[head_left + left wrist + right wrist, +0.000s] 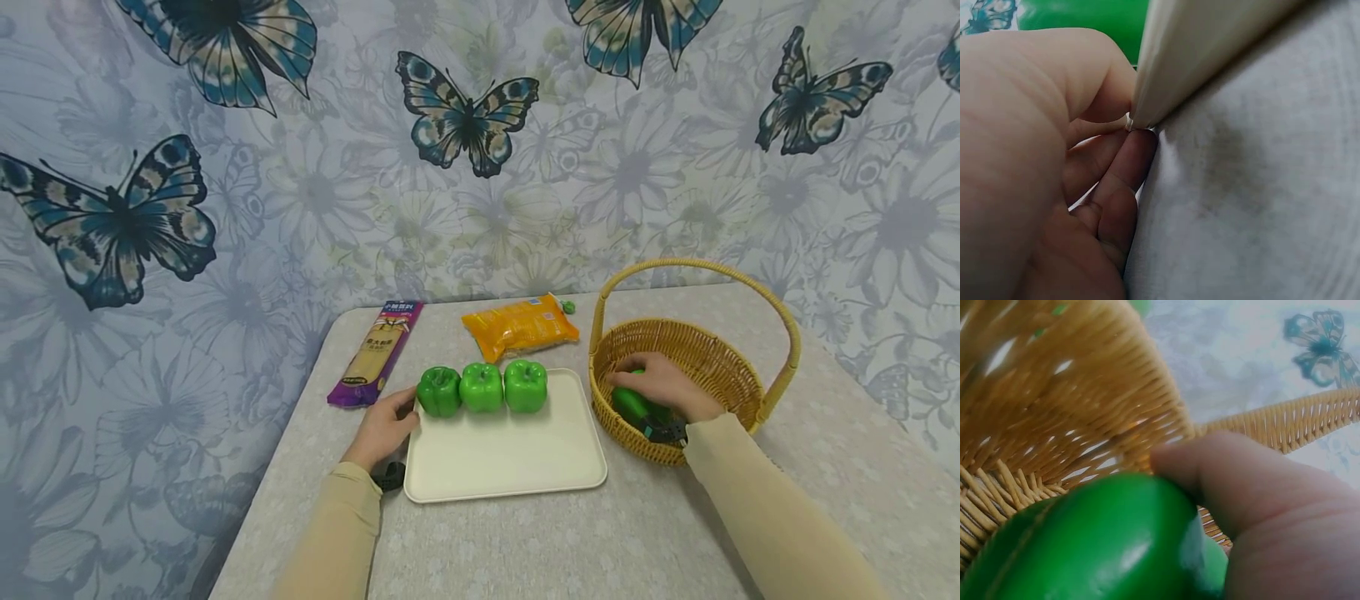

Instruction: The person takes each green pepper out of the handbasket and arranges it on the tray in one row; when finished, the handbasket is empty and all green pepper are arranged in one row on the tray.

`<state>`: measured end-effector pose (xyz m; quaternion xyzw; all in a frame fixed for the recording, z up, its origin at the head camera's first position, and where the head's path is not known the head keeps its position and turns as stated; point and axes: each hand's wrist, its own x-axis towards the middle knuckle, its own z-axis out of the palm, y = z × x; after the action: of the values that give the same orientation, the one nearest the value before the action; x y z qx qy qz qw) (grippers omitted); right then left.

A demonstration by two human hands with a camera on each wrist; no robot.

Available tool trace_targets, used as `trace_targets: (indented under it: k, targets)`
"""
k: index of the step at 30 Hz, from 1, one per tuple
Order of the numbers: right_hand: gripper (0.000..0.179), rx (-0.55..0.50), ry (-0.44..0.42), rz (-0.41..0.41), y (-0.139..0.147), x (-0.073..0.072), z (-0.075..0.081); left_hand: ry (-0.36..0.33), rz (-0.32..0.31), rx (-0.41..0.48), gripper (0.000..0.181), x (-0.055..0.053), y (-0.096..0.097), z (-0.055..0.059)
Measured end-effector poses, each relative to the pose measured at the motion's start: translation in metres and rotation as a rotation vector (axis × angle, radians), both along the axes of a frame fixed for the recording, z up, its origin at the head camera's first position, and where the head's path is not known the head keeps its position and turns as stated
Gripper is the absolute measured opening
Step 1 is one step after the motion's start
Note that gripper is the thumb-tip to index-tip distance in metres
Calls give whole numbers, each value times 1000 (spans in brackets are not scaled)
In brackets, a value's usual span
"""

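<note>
My left hand (386,427) pinches the left edge of a cream tray (502,462); in the left wrist view the tray's rim (1147,94) sits between its fingers. Three green bell peppers (482,387) stand in a row along the tray's far side, the leftmost close to the left hand. My right hand (663,385) reaches into a wicker basket (720,358), over a shiny green vegetable (632,406). In the right wrist view its thumb (1191,456) lies close beside that smooth green vegetable (1104,537); the other fingers are hidden, so I cannot tell whether they grip it.
A purple pack of noodles (378,354) lies left of the tray. Behind the peppers are an orange packet (521,325) and a small green piece (567,307). The basket's tall handle (697,263) arches over its opening. Butterfly-patterned wallpaper (510,217) borders the table.
</note>
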<state>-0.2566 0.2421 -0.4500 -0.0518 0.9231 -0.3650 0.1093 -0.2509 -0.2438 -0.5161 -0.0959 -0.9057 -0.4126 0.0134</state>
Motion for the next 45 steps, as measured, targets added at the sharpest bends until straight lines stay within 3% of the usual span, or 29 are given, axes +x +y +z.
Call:
trace_targets:
  k: [12,28,39,45]
  targets:
    - [60,-28,8,-9,0,0,0,-29,-38,14,54,-2,-5,1]
    - [69,-138,81,-134,3,0,1,-31,-45,33,54,-5,-9,1]
    - [76,-111,177,-193,4,2,3,-47,-23,29,56,-4,-8,1]
    - [78,-117,173,-223,4,2,5,-49,-18,21,58,-1,-7,1]
